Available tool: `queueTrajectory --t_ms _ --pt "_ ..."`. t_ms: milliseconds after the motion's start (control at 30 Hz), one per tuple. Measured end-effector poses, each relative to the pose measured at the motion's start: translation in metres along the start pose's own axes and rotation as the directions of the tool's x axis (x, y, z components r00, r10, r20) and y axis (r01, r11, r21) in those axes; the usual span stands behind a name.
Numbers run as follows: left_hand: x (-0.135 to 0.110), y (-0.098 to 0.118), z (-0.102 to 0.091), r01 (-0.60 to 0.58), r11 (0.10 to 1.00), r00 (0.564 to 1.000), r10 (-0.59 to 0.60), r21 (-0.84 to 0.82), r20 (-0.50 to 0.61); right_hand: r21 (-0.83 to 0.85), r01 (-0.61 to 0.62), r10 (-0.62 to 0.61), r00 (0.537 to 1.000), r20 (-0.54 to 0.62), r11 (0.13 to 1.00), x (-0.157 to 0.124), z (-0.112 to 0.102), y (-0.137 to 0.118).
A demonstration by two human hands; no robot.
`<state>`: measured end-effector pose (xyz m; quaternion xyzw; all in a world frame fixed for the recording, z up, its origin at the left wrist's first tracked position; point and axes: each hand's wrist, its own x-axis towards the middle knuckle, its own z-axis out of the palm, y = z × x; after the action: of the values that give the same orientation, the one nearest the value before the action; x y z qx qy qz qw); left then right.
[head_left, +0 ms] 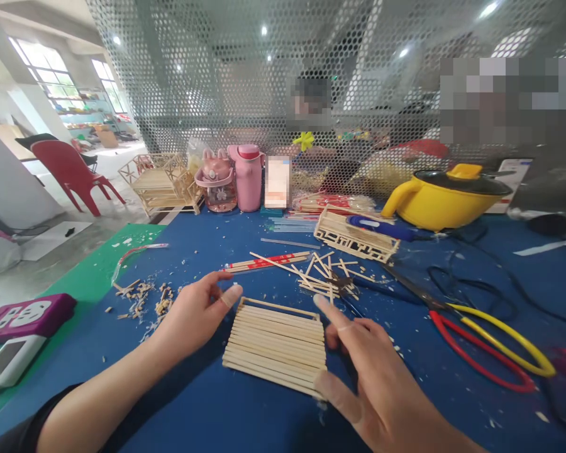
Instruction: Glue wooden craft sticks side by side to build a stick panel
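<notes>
A flat panel of thin wooden sticks [276, 343] laid side by side rests on the blue table before me. Along its far side a single stick stands off, leaving a narrow gap. My right hand [368, 365] spans the panel's right end, forefinger at the far corner and thumb at the near one. My left hand [202, 311] is at the far left corner, thumb and fingers apart, holding nothing. Tape-like wraps cover some fingertips. Just beyond lie loose cut sticks [327, 277] and a bundle with red paper bands [268, 262].
Scissors with red and yellow handles [481, 346] lie at right, near black cords. Behind are a stick-built frame [353, 236], a blue-handled tool [380, 228], a yellow pot [436, 201] and pink bottles [249, 179]. Wood scraps [141, 299] and a purple power strip [28, 318] are left.
</notes>
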<state>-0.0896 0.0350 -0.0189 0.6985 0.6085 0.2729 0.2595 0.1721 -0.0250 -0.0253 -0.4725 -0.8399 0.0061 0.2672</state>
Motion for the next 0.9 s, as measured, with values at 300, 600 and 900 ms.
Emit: queueTrajectory --t_ms 300,600,900 --pt "0.095 0.021 0.021 -0.423 0.839 0.906 0.403 0.343 0.133 0.011 -0.279 0.274 0.936 -0.219 0.96 0.023 -0.03 0.055" --pt "0.067 0.027 0.009 -0.535 0.745 0.833 0.545 0.399 0.097 0.017 -0.18 0.18 0.967 -0.182 0.984 0.019 -0.019 0.052" --pt "0.01 0.009 0.006 -0.634 0.677 0.733 0.68 0.374 0.012 -0.089 -0.085 0.077 0.993 -0.085 0.992 0.012 -0.021 0.04"
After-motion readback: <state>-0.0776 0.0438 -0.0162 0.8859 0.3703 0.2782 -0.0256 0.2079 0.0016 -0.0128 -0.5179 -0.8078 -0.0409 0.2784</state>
